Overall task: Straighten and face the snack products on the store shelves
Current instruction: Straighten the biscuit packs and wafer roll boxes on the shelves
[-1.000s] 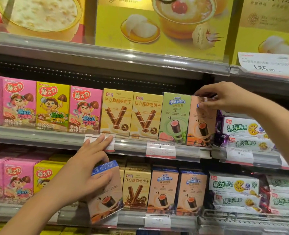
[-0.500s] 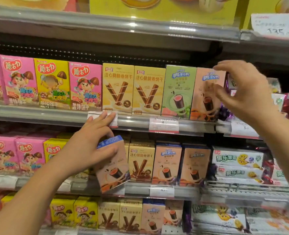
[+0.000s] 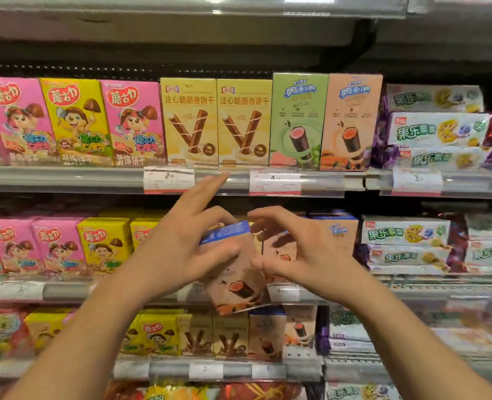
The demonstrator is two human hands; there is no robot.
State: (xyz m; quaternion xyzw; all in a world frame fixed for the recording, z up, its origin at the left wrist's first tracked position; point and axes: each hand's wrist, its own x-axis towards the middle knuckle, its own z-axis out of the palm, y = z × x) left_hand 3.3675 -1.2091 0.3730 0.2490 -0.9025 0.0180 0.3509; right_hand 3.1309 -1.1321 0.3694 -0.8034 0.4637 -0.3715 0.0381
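Left hand (image 3: pixel 178 249) was clamped on a tilted peach box (image 3: pixel 233 272) off the middle shelf's front edge (image 3: pixel 65 291), right hand (image 3: pixel 302 249) fingers spread beside it, so next I'd guess it needed reshelving upright.

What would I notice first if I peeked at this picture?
Two bare hands in the middle: the left hand grips a tilted peach snack box with a blue top, and the right hand reaches toward it with open fingers. Above them, bright pink boxes and yellow boxes stand in a tidy row.
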